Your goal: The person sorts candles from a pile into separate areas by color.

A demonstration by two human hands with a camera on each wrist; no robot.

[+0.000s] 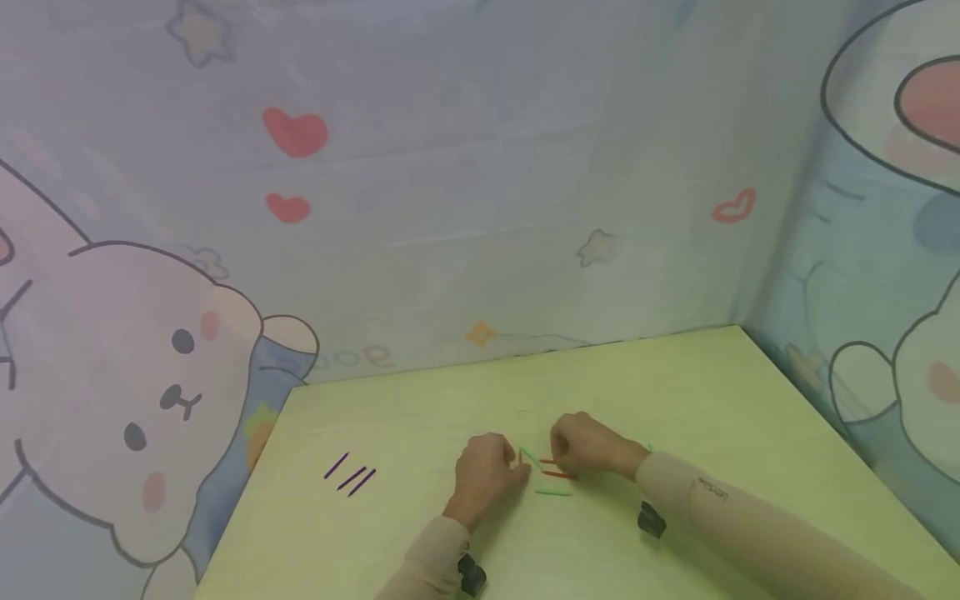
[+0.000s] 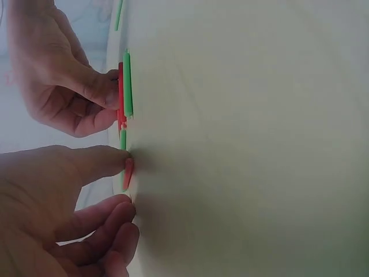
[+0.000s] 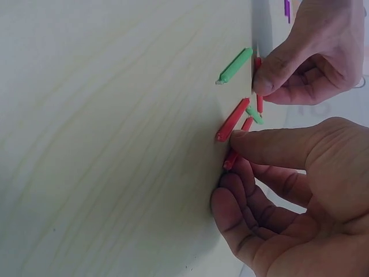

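Observation:
My left hand point(image 1: 489, 472) holds a short red stick point(image 2: 128, 173) between thumb and curled fingers, close over the tabletop. In the head view that stick's tip shows beside a slanted green stick point(image 1: 531, 458). Across from it, my right hand point(image 1: 588, 443) pinches another red stick point(image 3: 231, 160) by thumb and fingers, which partly cover it. A second red stick point(image 3: 233, 120) lies just in front of the right thumb. Nearer to me, a green stick point(image 1: 553, 492) lies flat between the two hands.
Three purple sticks point(image 1: 351, 477) lie slanted on the left of the pale yellow table point(image 1: 420, 400). Another green stick point(image 1: 651, 448) is partly hidden behind the right sleeve. A printed cloth point(image 1: 450, 183) stands around the table's back and sides.

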